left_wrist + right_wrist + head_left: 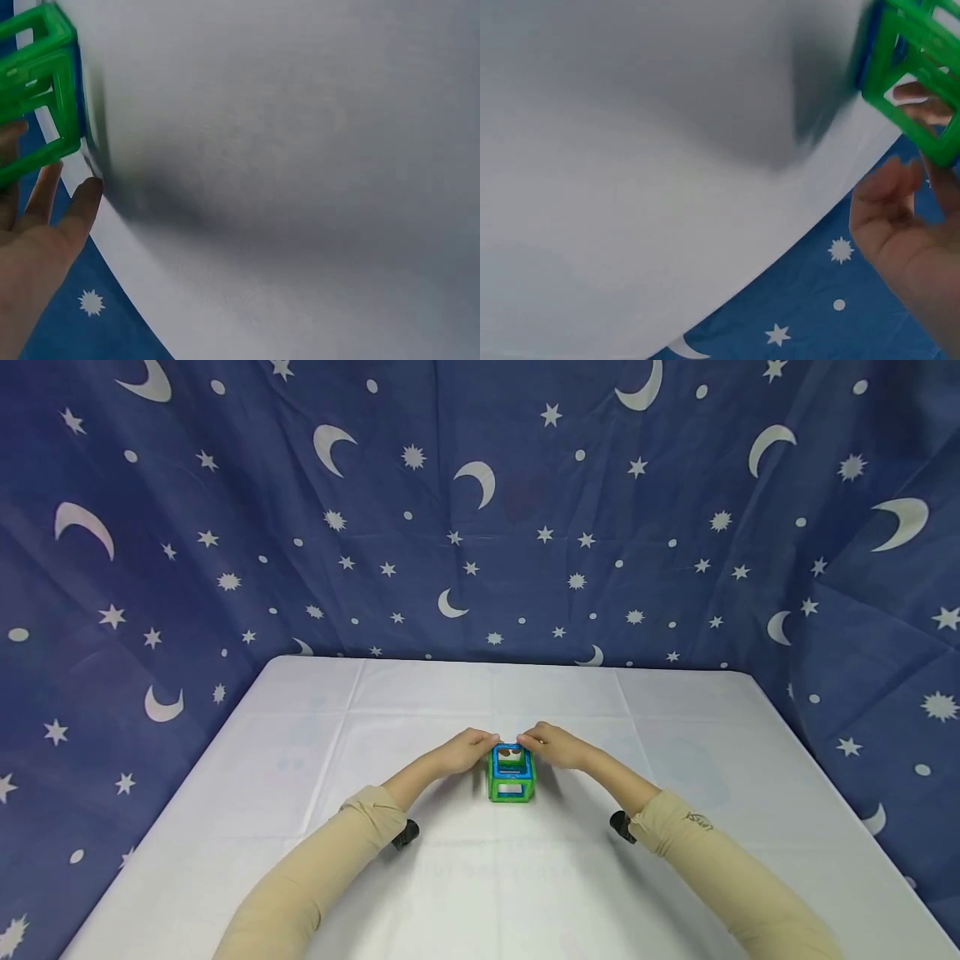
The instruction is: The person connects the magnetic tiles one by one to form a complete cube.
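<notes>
A small box of blue and green magnetic tiles (pixel 512 776) stands on the white table in the head view, its tiles framed round open windows. At its far left top corner my left hand (pixel 461 752) holds the box with thumb and fingers. My right hand (pixel 558 747) grips the far right top corner the same way. In the left wrist view the green tile frames (pixel 67 105) rise above the left fingers. Through the green frame (pixel 883 52) in the right wrist view, fingertips show behind it. The exact finger contact at the back is partly hidden.
A white cloth covers the table (pixel 495 893). Behind and beside it hangs a dark blue curtain (pixel 517 502) with moons and stars. Black wrist cameras, one under the left sleeve (pixel 406 834) and one under the right sleeve (pixel 622 827), hang close above the table.
</notes>
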Tool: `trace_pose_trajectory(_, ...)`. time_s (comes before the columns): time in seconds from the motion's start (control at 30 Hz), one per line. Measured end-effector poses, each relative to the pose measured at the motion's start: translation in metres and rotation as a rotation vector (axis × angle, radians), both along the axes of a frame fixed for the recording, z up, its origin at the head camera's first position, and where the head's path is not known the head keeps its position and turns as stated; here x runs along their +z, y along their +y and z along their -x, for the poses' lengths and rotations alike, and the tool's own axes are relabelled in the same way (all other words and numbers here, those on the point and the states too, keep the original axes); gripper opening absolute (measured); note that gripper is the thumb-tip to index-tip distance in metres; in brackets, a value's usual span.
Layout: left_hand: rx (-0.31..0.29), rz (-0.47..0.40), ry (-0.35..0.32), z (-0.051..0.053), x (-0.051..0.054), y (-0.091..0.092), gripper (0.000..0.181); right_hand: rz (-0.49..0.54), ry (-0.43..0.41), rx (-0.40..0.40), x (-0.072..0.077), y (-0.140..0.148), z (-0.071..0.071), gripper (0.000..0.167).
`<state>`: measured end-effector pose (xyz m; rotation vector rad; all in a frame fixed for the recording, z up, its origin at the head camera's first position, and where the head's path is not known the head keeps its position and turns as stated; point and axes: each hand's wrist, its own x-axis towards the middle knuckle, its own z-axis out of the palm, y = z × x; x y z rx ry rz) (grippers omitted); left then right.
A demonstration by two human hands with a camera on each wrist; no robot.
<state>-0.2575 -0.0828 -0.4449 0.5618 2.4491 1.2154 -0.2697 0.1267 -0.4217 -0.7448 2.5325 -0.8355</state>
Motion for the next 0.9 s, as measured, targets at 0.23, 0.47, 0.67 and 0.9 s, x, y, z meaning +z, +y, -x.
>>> trace_pose_trajectory(0.23,0.037,-0.056,-0.225,0.008,-0.001,0.001,0.048,0.017,-0.176,0.032,0.002,-0.006,0.011,0.035)
trace_pose_trajectory(0.47,0.1,-0.092,-0.294,0.005,0.001,0.006,0.045,0.044,-0.218,0.013,0.003,-0.006,0.012,0.034)
trace_pose_trajectory(0.67,0.15,-0.11,-0.246,0.001,-0.001,0.006,0.043,0.059,-0.209,-0.011,0.001,-0.006,0.011,0.033)
trace_pose_trajectory(0.9,0.386,-0.148,-0.185,-0.024,0.0,0.001,0.036,0.155,-0.202,-0.051,-0.005,0.009,0.003,0.035)
